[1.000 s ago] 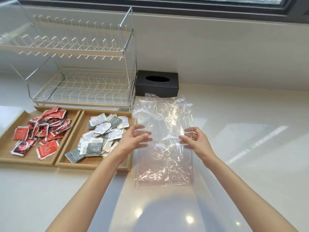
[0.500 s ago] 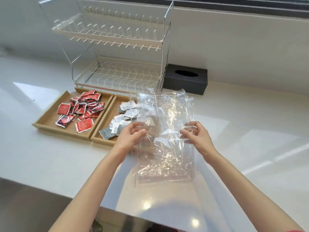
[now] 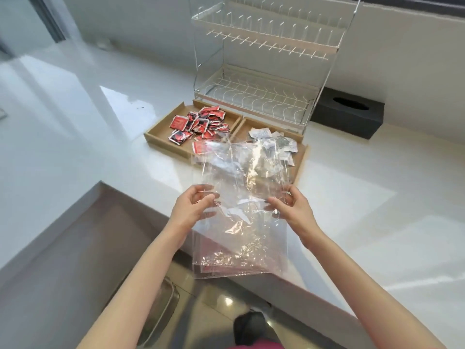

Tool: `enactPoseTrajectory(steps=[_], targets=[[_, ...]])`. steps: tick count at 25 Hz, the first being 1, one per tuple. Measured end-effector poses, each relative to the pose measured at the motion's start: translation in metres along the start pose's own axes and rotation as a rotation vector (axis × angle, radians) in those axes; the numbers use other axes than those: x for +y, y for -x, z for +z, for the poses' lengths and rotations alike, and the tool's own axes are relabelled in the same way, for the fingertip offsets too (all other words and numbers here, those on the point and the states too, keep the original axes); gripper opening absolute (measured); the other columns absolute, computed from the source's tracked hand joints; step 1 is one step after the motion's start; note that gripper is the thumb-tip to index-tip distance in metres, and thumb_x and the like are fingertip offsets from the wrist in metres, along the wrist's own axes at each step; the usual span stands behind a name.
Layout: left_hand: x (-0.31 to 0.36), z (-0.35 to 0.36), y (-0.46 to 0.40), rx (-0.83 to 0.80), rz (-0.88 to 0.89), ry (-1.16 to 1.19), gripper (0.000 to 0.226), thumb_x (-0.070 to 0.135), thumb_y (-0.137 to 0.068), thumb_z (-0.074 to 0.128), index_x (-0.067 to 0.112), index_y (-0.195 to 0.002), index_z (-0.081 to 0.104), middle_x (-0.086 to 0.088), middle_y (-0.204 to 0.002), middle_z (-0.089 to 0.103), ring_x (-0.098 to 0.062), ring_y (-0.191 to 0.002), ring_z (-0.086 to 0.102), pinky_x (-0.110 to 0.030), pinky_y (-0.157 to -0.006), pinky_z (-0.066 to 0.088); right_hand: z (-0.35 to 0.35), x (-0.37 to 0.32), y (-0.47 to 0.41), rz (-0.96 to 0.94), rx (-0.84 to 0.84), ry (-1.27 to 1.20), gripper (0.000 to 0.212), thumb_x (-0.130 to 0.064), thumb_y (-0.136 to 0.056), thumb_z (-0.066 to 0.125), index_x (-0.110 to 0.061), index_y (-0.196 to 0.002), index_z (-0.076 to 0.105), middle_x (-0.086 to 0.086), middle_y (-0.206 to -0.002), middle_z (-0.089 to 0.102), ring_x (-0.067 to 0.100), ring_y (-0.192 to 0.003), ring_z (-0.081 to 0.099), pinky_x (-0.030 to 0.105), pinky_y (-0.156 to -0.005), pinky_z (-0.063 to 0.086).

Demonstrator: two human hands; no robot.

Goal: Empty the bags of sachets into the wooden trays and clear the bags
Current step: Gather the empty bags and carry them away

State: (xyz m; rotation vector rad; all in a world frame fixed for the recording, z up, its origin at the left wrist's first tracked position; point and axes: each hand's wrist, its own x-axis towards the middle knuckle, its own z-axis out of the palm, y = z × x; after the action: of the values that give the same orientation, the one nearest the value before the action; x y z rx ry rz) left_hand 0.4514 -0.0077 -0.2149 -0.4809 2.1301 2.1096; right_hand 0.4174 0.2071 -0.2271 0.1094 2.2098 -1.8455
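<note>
1. Up off the counter, a stack of clear plastic bags [image 3: 241, 210] is held in the air over the counter's near edge, its lower end hanging past that edge.
2. Left hand [image 3: 191, 210] pinches the stack's left side, thumb and fingers curled onto the plastic.
3. Right hand [image 3: 293, 210] pinches the right side the same way, at about the same height.
4. Behind the bags, two wooden trays sit side by side on the white counter [image 3: 100, 147], touching along one long wall.
5. Left wooden tray [image 3: 158, 133] holds a heap of red sachets [image 3: 198, 124].
6. Right wooden tray [image 3: 300, 159] holds white and grey sachets [image 3: 271, 139], partly seen through the plastic.
7. Just behind the trays stands a two-tier wire dish rack [image 3: 264, 71], against the wall.
8. Beside the rack, on its right, a black tissue box [image 3: 348, 114] sits on the counter by the wall.
9. Below the counter edge, a steel rim [image 3: 163, 313] shows by the left forearm; what it belongs to is unclear.
</note>
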Motion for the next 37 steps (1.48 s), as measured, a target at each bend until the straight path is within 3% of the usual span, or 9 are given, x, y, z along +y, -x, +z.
enactPoseTrajectory(steps=[5, 9, 15, 21, 23, 26, 30, 33, 37], targets=[[-0.026, -0.050, 0.050, 0.140, -0.002, -0.056, 0.018, 0.014, -0.088, 0.055, 0.018, -0.105, 0.056, 0.007, -0.096, 0.066, -0.003, -0.088, 0.063, -0.008, -0.068, 0.047, 0.051, 0.005, 0.034, 0.003, -0.101, 0.010, 0.018, -0.010, -0.084, 0.061, -0.013, -0.097, 0.048, 0.005, -0.086, 0.065, -0.001, -0.058, 0.066, 0.014, -0.055, 0.050], [-0.048, -0.086, 0.089, 0.211, -0.059, -0.079, 0.036, 0.022, -0.085, 0.058, 0.012, -0.119, 0.055, -0.003, -0.123, 0.060, -0.018, -0.118, 0.052, -0.036, -0.103, 0.040, 0.089, 0.018, 0.061, -0.004, -0.136, 0.023, 0.017, -0.011, -0.082, 0.064, -0.018, -0.091, 0.052, 0.012, -0.091, 0.067, 0.016, -0.073, 0.070, 0.026, -0.064, 0.053], [-0.070, -0.129, 0.135, 0.256, -0.107, -0.039, 0.015, 0.020, -0.087, 0.057, 0.024, -0.101, 0.057, 0.000, -0.118, 0.061, -0.017, -0.116, 0.053, -0.032, -0.100, 0.038, 0.134, 0.031, 0.093, -0.014, -0.184, 0.122, 0.020, -0.027, -0.078, 0.069, -0.024, -0.092, 0.054, 0.018, -0.103, 0.067, 0.032, -0.095, 0.065, 0.035, -0.073, 0.051], [-0.083, -0.152, 0.162, 0.348, -0.159, 0.055, 0.023, 0.019, -0.089, 0.054, 0.038, -0.079, 0.045, 0.022, -0.087, 0.048, -0.002, -0.091, 0.047, -0.026, -0.091, 0.033, 0.168, 0.022, 0.106, 0.016, -0.271, 0.230, 0.024, -0.027, -0.080, 0.067, -0.017, -0.099, 0.055, -0.007, -0.072, 0.062, 0.010, -0.063, 0.059, 0.025, -0.062, 0.044], [-0.094, -0.159, 0.162, 0.376, -0.180, 0.097, 0.012, 0.019, -0.088, 0.054, 0.029, -0.097, 0.054, 0.019, -0.097, 0.051, -0.003, -0.096, 0.048, -0.028, -0.096, 0.032, 0.177, 0.026, 0.104, 0.034, -0.298, 0.283, 0.027, -0.028, -0.081, 0.065, -0.014, -0.100, 0.054, -0.003, -0.068, 0.054, 0.011, -0.057, 0.050, 0.021, -0.057, 0.041], [-0.112, -0.167, 0.164, 0.419, -0.217, 0.141, 0.048, 0.018, -0.088, 0.055, 0.007, -0.132, 0.041, 0.007, -0.115, 0.043, -0.008, -0.110, 0.041, -0.025, -0.096, 0.030, 0.190, 0.031, 0.096, 0.053, -0.365, 0.361, 0.023, -0.029, -0.082, 0.064, -0.012, -0.094, 0.053, -0.001, -0.063, 0.041, 0.015, -0.060, 0.042, 0.027, -0.057, 0.038], [-0.135, -0.179, 0.164, 0.460, -0.307, 0.150, 0.048, 0.021, -0.088, 0.056, 0.010, -0.132, 0.042, 0.000, -0.132, 0.048, -0.016, -0.123, 0.045, -0.028, -0.098, 0.032, 0.208, 0.040, 0.088, 0.093, -0.418, 0.416, 0.020, -0.029, -0.082, 0.064, -0.017, -0.077, 0.048, 0.001, -0.069, 0.048, 0.016, -0.067, 0.046, 0.029, -0.063, 0.038], [-0.151, -0.185, 0.163, 0.517, -0.345, 0.173, 0.041, 0.021, -0.088, 0.055, 0.012, -0.128, 0.046, -0.002, -0.123, 0.053, -0.016, -0.117, 0.047, -0.028, -0.092, 0.032, 0.223, 0.051, 0.081, 0.120, -0.467, 0.457, 0.022, -0.031, -0.082, 0.064, -0.018, -0.075, 0.047, -0.001, -0.065, 0.044, 0.015, -0.062, 0.042, 0.027, -0.061, 0.036], [-0.178, -0.192, 0.151, 0.578, -0.383, 0.245, 0.054, 0.021, -0.089, 0.054, 0.010, -0.138, 0.034, 0.000, -0.131, 0.045, -0.017, -0.126, 0.040, -0.029, -0.096, 0.028, 0.241, 0.067, 0.071, 0.161, -0.494, 0.463, 0.025, -0.034, -0.086, 0.058, -0.022, -0.069, 0.044, -0.007, -0.060, 0.035, 0.012, -0.057, 0.036, 0.025, -0.058, 0.033]])
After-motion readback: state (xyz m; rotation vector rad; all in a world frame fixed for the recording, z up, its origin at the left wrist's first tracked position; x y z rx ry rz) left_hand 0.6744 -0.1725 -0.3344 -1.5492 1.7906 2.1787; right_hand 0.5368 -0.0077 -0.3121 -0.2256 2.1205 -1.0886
